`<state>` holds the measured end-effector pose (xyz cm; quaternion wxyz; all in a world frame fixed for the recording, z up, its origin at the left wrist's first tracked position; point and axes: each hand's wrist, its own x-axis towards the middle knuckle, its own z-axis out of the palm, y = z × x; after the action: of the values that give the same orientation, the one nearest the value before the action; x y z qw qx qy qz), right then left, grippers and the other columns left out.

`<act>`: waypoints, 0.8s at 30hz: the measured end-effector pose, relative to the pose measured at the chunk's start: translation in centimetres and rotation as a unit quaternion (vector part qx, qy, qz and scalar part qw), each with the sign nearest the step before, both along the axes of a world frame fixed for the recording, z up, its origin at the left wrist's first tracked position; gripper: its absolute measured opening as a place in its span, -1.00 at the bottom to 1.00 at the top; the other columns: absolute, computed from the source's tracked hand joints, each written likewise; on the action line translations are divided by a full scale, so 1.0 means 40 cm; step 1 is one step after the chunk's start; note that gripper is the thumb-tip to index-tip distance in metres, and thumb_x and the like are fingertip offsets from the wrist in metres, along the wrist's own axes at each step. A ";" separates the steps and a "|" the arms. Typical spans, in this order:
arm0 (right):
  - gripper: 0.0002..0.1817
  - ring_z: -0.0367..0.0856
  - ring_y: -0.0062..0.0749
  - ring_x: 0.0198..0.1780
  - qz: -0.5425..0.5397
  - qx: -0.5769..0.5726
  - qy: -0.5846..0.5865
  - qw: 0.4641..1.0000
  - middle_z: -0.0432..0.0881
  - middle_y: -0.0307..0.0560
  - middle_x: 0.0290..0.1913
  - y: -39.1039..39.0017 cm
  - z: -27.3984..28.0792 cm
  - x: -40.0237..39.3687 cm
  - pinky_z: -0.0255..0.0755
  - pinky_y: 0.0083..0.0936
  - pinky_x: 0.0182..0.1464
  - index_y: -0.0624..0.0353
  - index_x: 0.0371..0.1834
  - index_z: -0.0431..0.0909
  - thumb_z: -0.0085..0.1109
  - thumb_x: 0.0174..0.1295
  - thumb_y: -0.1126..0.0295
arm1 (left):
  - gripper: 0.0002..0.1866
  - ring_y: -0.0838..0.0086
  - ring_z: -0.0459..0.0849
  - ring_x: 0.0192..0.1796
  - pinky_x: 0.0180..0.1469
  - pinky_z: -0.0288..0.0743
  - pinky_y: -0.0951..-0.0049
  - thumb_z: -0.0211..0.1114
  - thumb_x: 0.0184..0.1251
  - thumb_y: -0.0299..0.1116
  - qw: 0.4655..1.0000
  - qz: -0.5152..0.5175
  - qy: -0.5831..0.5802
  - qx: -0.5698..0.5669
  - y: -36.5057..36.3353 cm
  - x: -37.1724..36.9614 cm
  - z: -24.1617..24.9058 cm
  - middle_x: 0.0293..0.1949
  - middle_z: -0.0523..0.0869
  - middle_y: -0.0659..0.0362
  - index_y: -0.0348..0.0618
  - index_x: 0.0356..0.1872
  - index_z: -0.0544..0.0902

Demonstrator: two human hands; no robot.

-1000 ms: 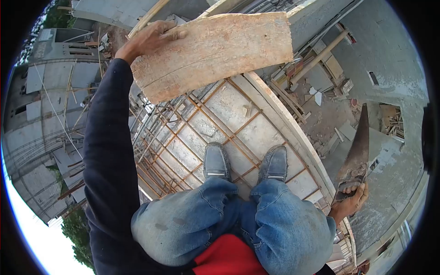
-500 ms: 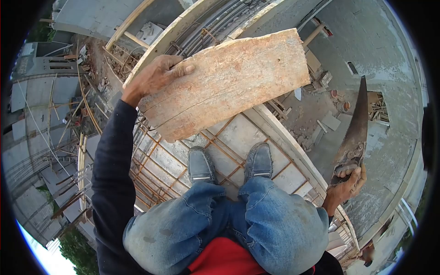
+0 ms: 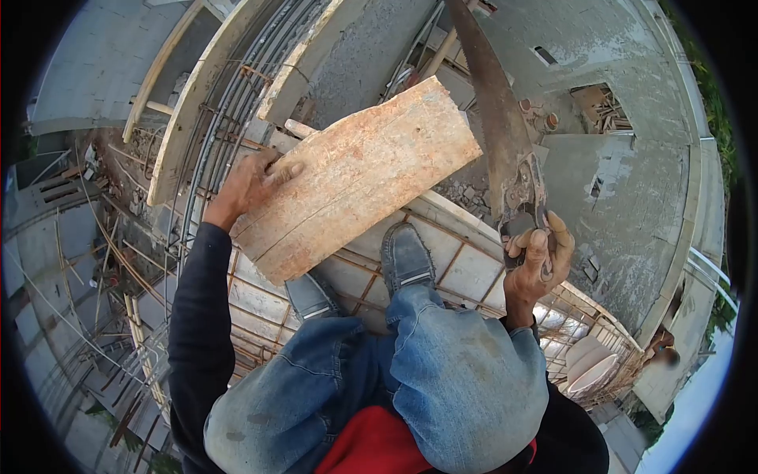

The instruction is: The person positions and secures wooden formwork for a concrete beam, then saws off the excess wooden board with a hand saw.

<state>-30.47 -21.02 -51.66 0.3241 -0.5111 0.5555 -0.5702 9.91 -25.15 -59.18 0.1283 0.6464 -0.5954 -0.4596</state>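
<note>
A rough, wide wooden board (image 3: pixel 359 178) slants across the middle of the head view, with a long crack along its face. My left hand (image 3: pixel 254 183) is closed on its left end, thumb on top and fingers hidden beneath. On the right, my right hand (image 3: pixel 541 257) grips the handle of a rusty handsaw (image 3: pixel 496 110). The saw's blade points away from me, just beyond the board's right end. Below the board are my grey shoes (image 3: pixel 408 257), standing on the rebar grid.
Rusty rebar (image 3: pixel 466 265) crosses the pale panels underfoot. Grey conduit pipes (image 3: pixel 245 95) run between timber edges at upper left. A lower concrete floor (image 3: pixel 624 213) lies to the right, with a debris-filled opening (image 3: pixel 604 110). Another person (image 3: pixel 662 347) shows at far right.
The handsaw has swung left and away from me, closer to the board's right end. The board has come nearer and tilted more steeply. My view has turned and my feet have shifted in it.
</note>
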 end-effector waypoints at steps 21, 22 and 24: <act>-0.52 0.69 -0.33 -0.19 0.010 0.003 0.219 0.976 0.64 0.10 -0.09 0.096 0.070 0.015 0.54 -0.52 -0.14 0.39 0.08 0.51 0.40 0.19 0.32 | -0.62 -0.10 0.68 -0.23 -0.22 0.51 0.04 0.07 0.47 -0.05 0.970 -0.042 -0.109 -0.214 -0.233 -0.412 -0.011 -0.32 0.70 -0.15 -0.23 -0.23 0.51; -0.53 0.69 -0.33 -0.21 0.018 0.002 0.259 0.966 0.66 0.09 -0.13 0.105 0.080 0.022 0.54 -0.52 -0.16 0.38 0.07 0.52 0.41 0.19 0.31 | -0.62 -0.10 0.68 -0.23 -0.22 0.51 0.04 0.07 0.47 -0.05 0.971 -0.046 -0.098 -0.212 -0.231 -0.423 -0.016 -0.32 0.70 -0.15 -0.23 -0.23 0.51; -0.54 0.70 -0.34 -0.27 0.019 -0.015 0.266 0.964 0.69 0.07 -0.19 0.108 0.092 0.038 0.55 -0.51 -0.19 0.36 0.06 0.54 0.41 0.18 0.31 | -0.66 -0.05 0.70 -0.33 -0.32 0.51 0.05 0.12 0.42 -0.09 0.953 -0.031 -0.106 -0.283 -0.219 -0.427 -0.020 -0.39 0.70 -0.10 -0.22 -0.20 0.56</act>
<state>-28.97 -16.71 -47.97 0.1676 -0.6597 0.6035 -0.4153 -7.18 -33.92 -59.98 0.2280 0.6101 -0.7307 -0.2046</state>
